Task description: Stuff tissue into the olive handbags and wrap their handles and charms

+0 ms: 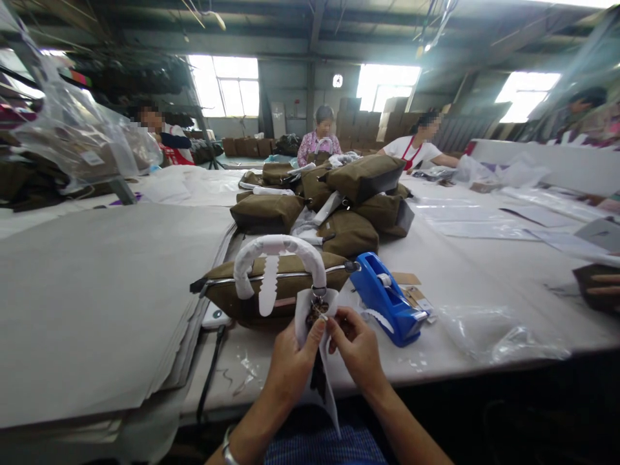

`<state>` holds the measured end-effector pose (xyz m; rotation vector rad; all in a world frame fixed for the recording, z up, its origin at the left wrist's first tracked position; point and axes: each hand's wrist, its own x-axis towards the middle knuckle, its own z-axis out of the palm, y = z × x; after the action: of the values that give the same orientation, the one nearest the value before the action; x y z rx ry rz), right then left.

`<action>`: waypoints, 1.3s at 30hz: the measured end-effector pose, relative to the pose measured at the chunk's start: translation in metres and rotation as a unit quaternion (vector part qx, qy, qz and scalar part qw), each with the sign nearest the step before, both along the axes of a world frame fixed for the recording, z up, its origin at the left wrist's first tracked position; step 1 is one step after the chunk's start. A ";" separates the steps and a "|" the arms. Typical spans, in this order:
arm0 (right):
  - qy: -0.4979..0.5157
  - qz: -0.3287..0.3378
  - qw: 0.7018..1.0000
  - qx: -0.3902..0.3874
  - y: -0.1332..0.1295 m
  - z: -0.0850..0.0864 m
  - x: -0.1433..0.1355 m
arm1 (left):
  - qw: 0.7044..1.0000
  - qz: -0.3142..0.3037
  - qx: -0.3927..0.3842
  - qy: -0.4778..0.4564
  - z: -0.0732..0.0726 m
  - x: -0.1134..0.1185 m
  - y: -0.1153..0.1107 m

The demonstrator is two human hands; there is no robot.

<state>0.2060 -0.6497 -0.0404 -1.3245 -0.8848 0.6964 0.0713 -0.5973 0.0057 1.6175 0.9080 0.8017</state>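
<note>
An olive handbag (285,274) with a silver zip lies in front of me, its arched handle (242,255) wrapped in white. From the handle's right end hangs a dark brown charm (317,311) on a metal ring, backed by a sheet of white paper (330,394). My left hand (290,361) is closed on the paper and charm, thumb on top. Close beside it, my right hand (356,342) pinches at the charm with bent fingers; what exactly lies between those fingertips is too small to make out. A blue tape dispenser (387,300) stands right of the bag.
More olive bags (358,213) are piled behind. A stack of large paper sheets (106,303) covers the left side. Clear plastic bags (504,336) lie to the right. Several people work around the table, and another person's hand (608,284) shows at the right edge.
</note>
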 end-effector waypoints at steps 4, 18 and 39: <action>-0.024 0.017 1.000 -0.011 0.002 0.010 0.002 | 1.000 -0.002 0.022 -0.001 0.000 -0.003 0.005; -0.057 -0.037 0.998 -0.013 0.024 0.010 -0.007 | 0.989 0.055 0.136 0.025 -0.002 -0.005 0.008; -0.072 -0.093 0.992 0.043 0.024 -0.002 -0.025 | 0.916 0.158 0.366 0.037 -0.008 -0.005 0.005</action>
<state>0.1813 -0.6253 -0.0423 -1.3715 -0.8822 0.4175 0.0668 -0.5921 -0.0028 2.1793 1.0013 1.4370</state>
